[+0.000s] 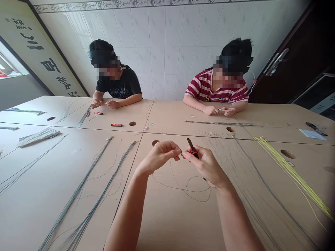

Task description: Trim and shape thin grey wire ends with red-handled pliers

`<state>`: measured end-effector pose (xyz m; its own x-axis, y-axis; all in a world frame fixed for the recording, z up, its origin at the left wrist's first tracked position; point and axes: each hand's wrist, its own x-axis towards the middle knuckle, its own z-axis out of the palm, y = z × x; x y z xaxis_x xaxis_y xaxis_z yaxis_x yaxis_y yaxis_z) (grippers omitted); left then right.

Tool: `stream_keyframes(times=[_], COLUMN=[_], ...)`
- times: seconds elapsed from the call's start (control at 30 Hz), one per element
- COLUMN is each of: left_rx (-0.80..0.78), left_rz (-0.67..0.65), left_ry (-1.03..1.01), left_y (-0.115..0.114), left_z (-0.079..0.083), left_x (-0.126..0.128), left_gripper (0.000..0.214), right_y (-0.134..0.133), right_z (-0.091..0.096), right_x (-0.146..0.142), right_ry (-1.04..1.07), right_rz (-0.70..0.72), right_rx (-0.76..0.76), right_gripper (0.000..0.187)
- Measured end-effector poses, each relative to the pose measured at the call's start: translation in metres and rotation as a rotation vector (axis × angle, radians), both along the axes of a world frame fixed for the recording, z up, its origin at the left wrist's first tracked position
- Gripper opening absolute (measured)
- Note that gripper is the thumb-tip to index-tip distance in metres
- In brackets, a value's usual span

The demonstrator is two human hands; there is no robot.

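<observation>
Over mid surface (180,223): L hand (162,157) and R hand (206,162) meet nearly tip to tip, raised above the board.
L grip: thumb + forefinger pressed tog., pinching what looks like part of the thin wire (180,189); exact spot too small to tell.
R grip: fingers closed round the dark red-banded tool (193,150), one end pointing approx. 11 o'clock; thumb + forefinger tips also near the wire, can't tell if they bear on it.
Thin wire: runs from btwn the fingertips, slack in loose loops at 6 o'clock of the hands.
Step in hand: judged as close fingertip work on the wire, tool kept ready in R hand; tool type unclear.
Next move calls for: prob. a steady L pinch, R tips lined up w/ the wire, tool end kept off it, loops free to follow w/o snagging.
Blue-green bundles: two, at 8 o'clock of the hands, one (75,190) outer, one (111,188) inner, lying side by side.
Thin grey strands (255,170): 4 o'clock.
Yellow bundle (293,174): btwn 3 and 4 o'clock, past the grey.
Co-workers: dark top (125,83) approx. 10–11 o'clock, striped top (204,85) approx. 1 o'clock, both bent over own handwork.
</observation>
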<state>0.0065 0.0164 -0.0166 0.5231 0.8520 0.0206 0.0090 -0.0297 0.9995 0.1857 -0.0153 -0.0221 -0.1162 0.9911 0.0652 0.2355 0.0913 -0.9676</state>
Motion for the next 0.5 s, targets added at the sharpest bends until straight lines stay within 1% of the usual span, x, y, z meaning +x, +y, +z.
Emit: stream_keyframes(times=[0.17, 0.33, 0.5], left_rx=[-0.005, -0.005, -0.010], left_rz=[-0.005, 0.009, 0.006], left_ry=[-0.020, 0.011, 0.045], left_y=[-0.0001, 0.0000, -0.0008], left_z=[-0.0001, 0.0000, 0.0009], left_x=[-0.0047, -0.0076, -0.0073], left_gripper=[0.014, 0.015, 0.017], right_y=[-0.0020, -0.0033, -0.0023], right_z=[-0.0017, -0.0020, -0.0012], right_x=[0.0007, 0.0006, -0.0012], right_ry=[-0.003, -0.014, -0.030], right_rz=[0.001, 0.009, 0.004], right_rx=[0.001, 0.010, -0.018], right_gripper=[0.026, 0.027, 0.027])
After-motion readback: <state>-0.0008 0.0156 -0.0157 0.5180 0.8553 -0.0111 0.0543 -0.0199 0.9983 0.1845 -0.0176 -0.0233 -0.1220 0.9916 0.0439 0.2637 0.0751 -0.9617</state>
